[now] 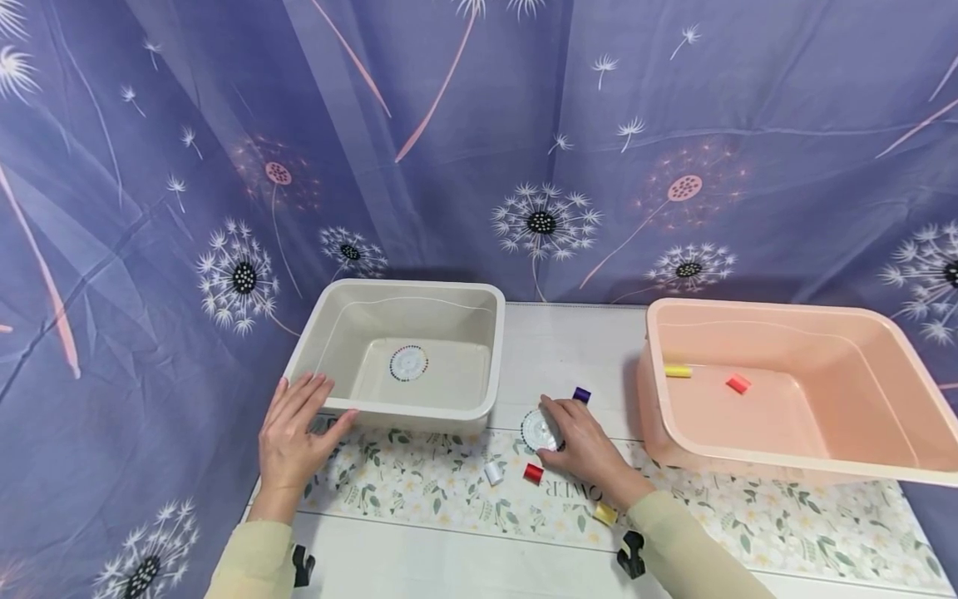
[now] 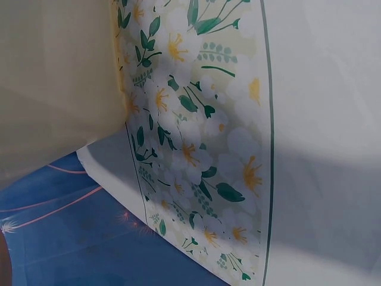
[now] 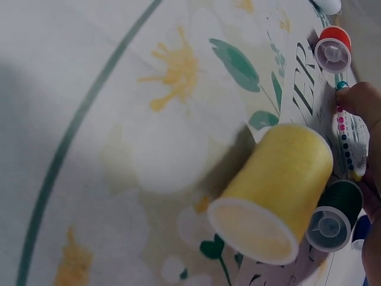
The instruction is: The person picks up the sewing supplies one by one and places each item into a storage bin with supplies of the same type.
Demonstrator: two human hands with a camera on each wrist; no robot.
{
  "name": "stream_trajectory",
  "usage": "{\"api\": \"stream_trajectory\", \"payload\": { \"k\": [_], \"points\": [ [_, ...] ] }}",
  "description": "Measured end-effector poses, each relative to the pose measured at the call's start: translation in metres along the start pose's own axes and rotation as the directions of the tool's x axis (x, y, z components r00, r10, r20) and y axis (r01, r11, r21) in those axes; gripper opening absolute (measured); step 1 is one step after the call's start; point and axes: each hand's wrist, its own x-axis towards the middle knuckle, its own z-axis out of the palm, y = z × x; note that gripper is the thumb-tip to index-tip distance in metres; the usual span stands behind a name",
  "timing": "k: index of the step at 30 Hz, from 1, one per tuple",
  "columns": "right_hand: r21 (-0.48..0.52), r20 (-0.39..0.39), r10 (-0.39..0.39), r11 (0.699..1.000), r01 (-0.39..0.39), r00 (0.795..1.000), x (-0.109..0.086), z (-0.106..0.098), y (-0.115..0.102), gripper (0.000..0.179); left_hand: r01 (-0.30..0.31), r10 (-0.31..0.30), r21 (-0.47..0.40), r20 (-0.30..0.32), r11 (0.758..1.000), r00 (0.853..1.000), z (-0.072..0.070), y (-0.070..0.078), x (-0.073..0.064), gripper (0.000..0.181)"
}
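Note:
My right hand [image 1: 587,449] pinches a pin wheel [image 1: 537,431], a pale disc ringed with coloured pin heads, between thumb and fingers over the floral runner. Around that hand lie thread spools: a dark blue spool [image 1: 581,395], a red spool [image 1: 533,473], a white spool [image 1: 493,473] and a yellow spool [image 1: 605,514]. The right wrist view also has a dark green spool [image 3: 336,215] beside the fingers, hidden in the head view. My left hand [image 1: 295,433] rests on the front left rim of a grey bin [image 1: 419,412], fingers extended. Inside that bin lies another pin wheel [image 1: 408,363].
A pink bin [image 1: 756,453] stands at the right, with a yellow spool [image 1: 678,371] and a red spool [image 1: 738,383] inside. The floral runner [image 1: 419,491] crosses the white table [image 1: 449,561]. Behind hangs a purple dandelion curtain [image 1: 449,208].

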Motion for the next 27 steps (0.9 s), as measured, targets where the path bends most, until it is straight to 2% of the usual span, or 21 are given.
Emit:
{"api": "stream_trajectory", "payload": {
  "k": [8,19,27],
  "points": [
    [0.035,-0.013,0.020,0.999,-0.020,1.000,0.0002,-0.0015,0.0031,0.100,-0.001,0.001,-0.001,0.003,1.000,1.000,0.0004,0.0008,0.0010,0.069],
    [0.005,-0.015,-0.002,1.000,0.002,1.000,0.0014,-0.0017,0.0043,0.095,0.005,-0.005,-0.005,0.008,1.000,1.000,-0.0006,0.0016,0.0005,0.069],
    [0.022,-0.007,-0.003,1.000,0.003,1.000,0.0023,-0.0029,0.0018,0.099,0.000,0.000,-0.009,0.001,1.000,1.000,-0.0009,0.0020,0.0004,0.070]
  ]
}}
